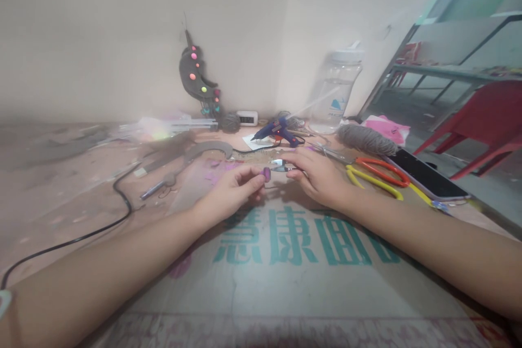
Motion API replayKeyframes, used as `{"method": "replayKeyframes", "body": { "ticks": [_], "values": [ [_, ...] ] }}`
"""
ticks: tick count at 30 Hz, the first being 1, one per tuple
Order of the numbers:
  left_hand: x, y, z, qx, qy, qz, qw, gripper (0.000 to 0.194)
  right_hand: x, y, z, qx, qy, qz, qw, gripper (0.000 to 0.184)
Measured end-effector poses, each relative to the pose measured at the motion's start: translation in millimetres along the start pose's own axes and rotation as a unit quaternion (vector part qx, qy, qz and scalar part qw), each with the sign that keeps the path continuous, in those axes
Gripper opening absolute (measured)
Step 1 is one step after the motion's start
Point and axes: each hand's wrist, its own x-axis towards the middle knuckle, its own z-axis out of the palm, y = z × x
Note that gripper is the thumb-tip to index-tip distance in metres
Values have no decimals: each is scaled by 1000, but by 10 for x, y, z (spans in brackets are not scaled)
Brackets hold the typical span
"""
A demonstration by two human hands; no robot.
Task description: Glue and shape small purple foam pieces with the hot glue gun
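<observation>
My left hand pinches a small purple piece between thumb and fingertips, just above a sheet of cardboard with green printed characters. My right hand is closed on a small metal cutter whose tip points at the purple piece. The two hands almost meet over the cardboard's far edge.
A blue glue gun with a black cord, grey felt shapes, grey yarn, orange and yellow scissors, a phone, a clear water bottle and a grey decorated felt figure sit behind the hands. Red chair at right.
</observation>
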Motion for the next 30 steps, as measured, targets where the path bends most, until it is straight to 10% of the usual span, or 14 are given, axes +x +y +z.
{"method": "replayKeyframes", "body": {
  "ticks": [30],
  "values": [
    [21,-29,-1,-4,-39,22,999,37,-3,11,38,-17,39,-88,995,41]
  ]
}}
